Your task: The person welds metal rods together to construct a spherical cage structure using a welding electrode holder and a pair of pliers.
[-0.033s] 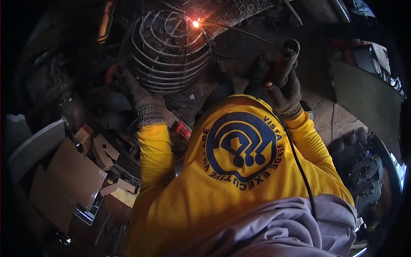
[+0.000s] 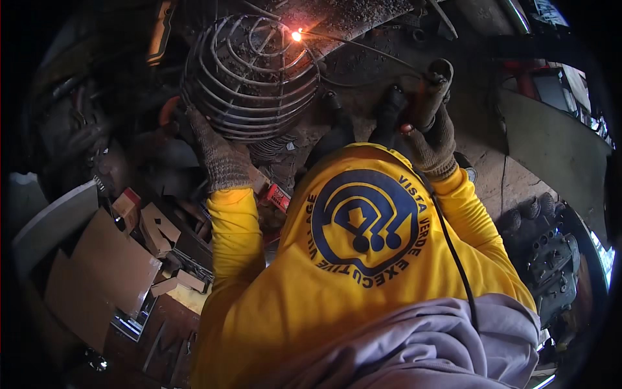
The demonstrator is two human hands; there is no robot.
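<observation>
A round, domed grille of bent metal rods (image 2: 256, 97) stands in front of me, with rings narrowing toward its far end. My gloved left hand (image 2: 219, 150) is closed at its near left rim, the fingertips dim in shadow. My gloved right hand (image 2: 435, 144) wraps around a thick, worn electrode holder (image 2: 435, 97). From the holder a thin welding rod (image 2: 369, 47) reaches left to the grille. A bright orange-white glow (image 2: 297, 35) burns where the rod's tip meets the grille's far right side.
Beneath the grille's far side lies a metal plate (image 2: 350, 16) strewn with dark bits. Cardboard pieces (image 2: 103, 272) and a red box (image 2: 278, 197) are at the left. A dark machine part (image 2: 554, 266) sits at the right, below a curved sheet (image 2: 551, 155). A black cable (image 2: 457, 256) crosses my yellow shirt.
</observation>
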